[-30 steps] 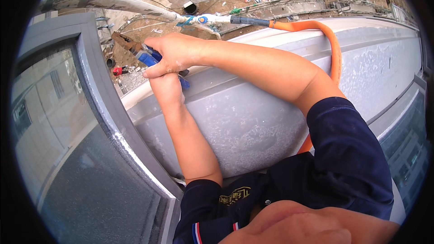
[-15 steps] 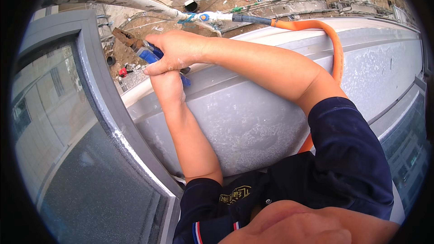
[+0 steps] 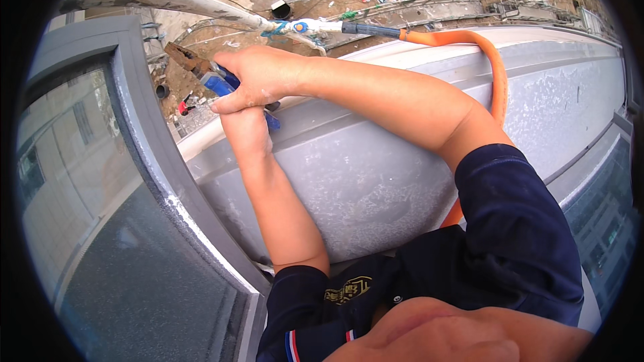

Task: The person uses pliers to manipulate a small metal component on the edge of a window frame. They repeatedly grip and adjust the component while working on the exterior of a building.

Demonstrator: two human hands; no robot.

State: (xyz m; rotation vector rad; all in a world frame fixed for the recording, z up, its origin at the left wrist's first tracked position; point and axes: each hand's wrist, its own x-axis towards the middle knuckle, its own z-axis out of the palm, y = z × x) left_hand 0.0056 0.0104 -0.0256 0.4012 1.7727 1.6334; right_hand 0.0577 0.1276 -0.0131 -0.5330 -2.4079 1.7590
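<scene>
My right hand (image 3: pixel 265 79) is closed around a pair of pliers (image 3: pixel 216 84) with blue handles and rusty brown jaws. The jaws point up and left, past the outer edge of the ledge. Just below, my left hand (image 3: pixel 247 129) is pressed up against the right one. Its fingers are hidden behind the right hand, so what they hold does not show. A blue handle end sticks out beside the left wrist. Whatever the jaws touch, if anything, cannot be made out.
A grey window frame (image 3: pixel 151 134) with glass stands at the left. Beyond the grey ledge (image 3: pixel 376 181) lies the ground far below, with debris and a small red figure (image 3: pixel 184 105). A white pipe (image 3: pixel 168 1) joins a valve (image 3: pixel 302 27) and an orange hose (image 3: pixel 500 74) crossing the ledge.
Both hands and the pliers have shifted very slightly left, along with the pipe and hose in the picture. The grip looks the same.
</scene>
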